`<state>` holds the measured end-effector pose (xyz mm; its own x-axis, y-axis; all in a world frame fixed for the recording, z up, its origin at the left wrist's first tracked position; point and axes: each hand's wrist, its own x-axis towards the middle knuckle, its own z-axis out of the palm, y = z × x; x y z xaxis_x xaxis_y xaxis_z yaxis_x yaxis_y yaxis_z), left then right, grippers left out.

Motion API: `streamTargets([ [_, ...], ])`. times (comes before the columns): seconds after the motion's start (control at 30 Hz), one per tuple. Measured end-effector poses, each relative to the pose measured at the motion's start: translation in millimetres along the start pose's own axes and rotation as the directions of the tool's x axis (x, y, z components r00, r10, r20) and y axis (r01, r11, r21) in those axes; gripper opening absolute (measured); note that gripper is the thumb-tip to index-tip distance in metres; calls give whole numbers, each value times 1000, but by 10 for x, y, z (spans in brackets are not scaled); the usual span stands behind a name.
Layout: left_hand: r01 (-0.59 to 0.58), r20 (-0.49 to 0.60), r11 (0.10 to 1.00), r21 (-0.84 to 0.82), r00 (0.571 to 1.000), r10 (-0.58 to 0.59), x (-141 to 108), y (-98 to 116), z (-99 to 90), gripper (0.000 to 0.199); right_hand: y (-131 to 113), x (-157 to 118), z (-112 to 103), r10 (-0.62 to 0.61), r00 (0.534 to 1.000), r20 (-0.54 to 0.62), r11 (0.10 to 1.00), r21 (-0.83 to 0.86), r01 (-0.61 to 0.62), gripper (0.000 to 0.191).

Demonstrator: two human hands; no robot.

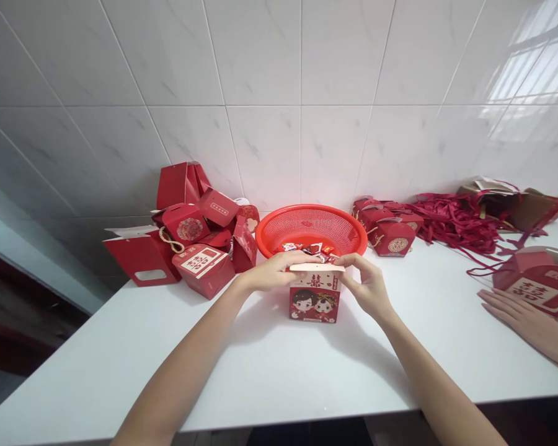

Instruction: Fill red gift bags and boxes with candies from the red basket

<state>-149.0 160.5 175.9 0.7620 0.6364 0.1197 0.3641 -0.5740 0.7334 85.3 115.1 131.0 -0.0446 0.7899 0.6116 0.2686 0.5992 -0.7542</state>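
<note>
A small red box (pixel 313 305) with two cartoon faces and a cream band stands upright on the white table (pixel 270 371). My left hand (pixel 276 271) grips the left end of its pale top flap, the fingers reaching behind it. On the other side, the thumb and fingers of my right hand (pixel 366 284) pinch the flap's right end. Just behind the box sits a red plastic basket (pixel 307 217) with wrapped sweets (pixel 312 249) in it; the box and my hands hide its front.
Several red boxes (pixel 204 269) are heaped at the left, more (pixel 393 235) stand right of the basket. Dark red ribbons (pixel 456 220) lie behind. Another person's hand (pixel 530 322) rests beside a red box (pixel 539 279) at the far right. A tiled wall (pixel 265 148) bounds the back.
</note>
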Motion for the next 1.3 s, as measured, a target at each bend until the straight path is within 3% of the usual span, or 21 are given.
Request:
streamTargets([
  [0.23,-1,5,1000,-13,1000,1,1,61,19,39,-36,-38,15,-2,1000,-6,1000,-23,2,27],
  [0.5,43,24,998,-41,999,-42,-28,55,-6,47,40,-75,44,-27,1000,13,992,-125,28,19],
  [0.63,11,-17,998,-58,1000,-12,4,34,13,38,52,-78,53,-86,996,-3,985,-148,84,17],
  [0.87,-28,-30,999,-24,999,27,23,7,26,40,29,-76,65,-117,993,-12,978,-176,113,21],
  [1.13,-62,-18,997,-46,998,62,15,-11,-2,39,22,-72,-3,-132,990,45,978,-159,137,26],
  [1.3,-70,-1,997,-12,998,70,26,6,2,38,-17,-45,-137,-89,996,5,989,-120,89,32],
])
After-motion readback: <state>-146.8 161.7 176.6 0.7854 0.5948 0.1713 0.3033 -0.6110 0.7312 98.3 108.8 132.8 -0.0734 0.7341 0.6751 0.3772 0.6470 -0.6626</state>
